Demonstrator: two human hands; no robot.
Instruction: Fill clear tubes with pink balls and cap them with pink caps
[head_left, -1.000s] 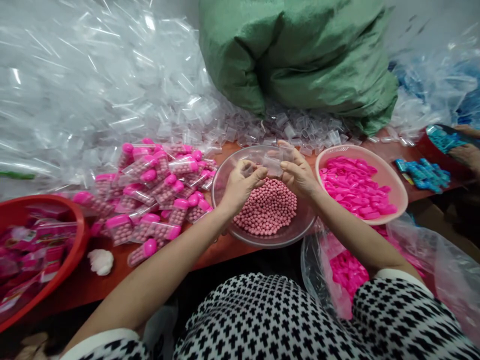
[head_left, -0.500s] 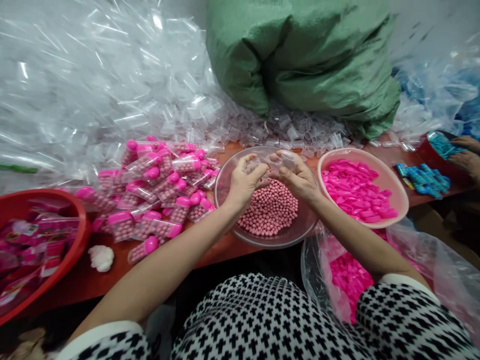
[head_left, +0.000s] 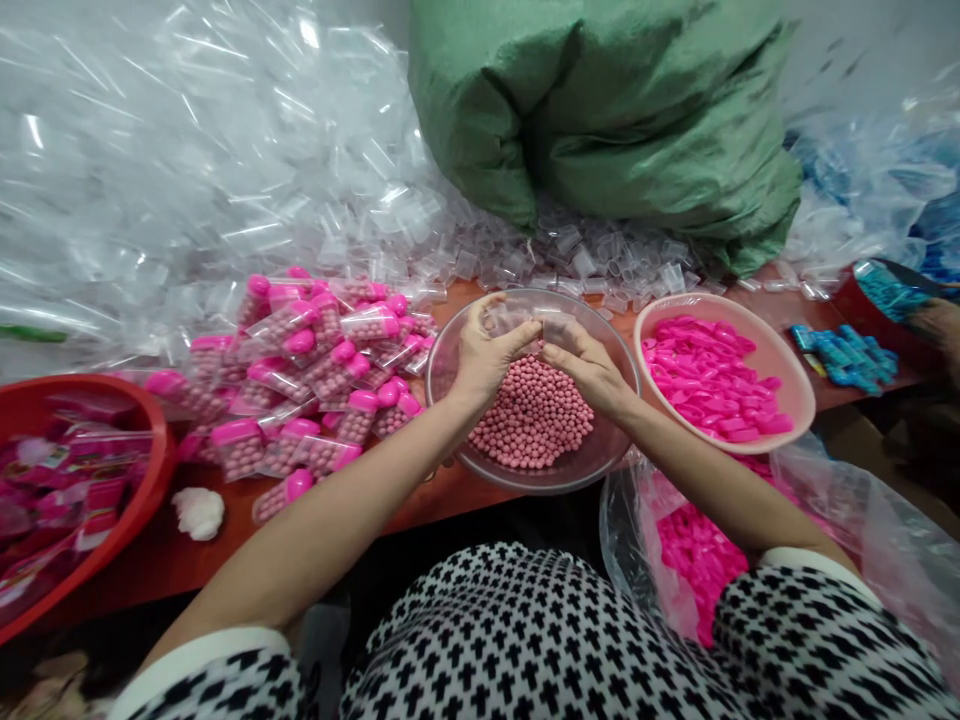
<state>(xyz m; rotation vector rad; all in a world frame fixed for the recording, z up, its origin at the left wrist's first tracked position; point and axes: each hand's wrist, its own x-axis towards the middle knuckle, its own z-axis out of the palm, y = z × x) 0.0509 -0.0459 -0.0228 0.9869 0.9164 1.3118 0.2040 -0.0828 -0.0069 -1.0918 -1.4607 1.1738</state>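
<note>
My left hand (head_left: 487, 352) and my right hand (head_left: 585, 362) meet over a clear bowl (head_left: 609, 335) heaped with small pink balls (head_left: 532, 420). Each hand is closed on a small clear plastic tube; the left one's tube (head_left: 501, 318) shows pink balls inside, the right one's tube (head_left: 556, 326) is tipped down into the far side of the heap. The fingertips of both hands nearly touch.
Filled tubes with pink caps (head_left: 315, 385) are piled left of the bowl. A pink bowl of pink caps (head_left: 712, 375) stands to the right, a bag of more caps (head_left: 697, 550) below it. Empty clear tubes (head_left: 592, 260), a green sack (head_left: 600, 120), a red basin (head_left: 154, 470) and another person's hand (head_left: 937, 320) surround.
Both hands have sunk from above the bowl toward the pink balls and drawn closer together. The camera view has shifted slightly.
</note>
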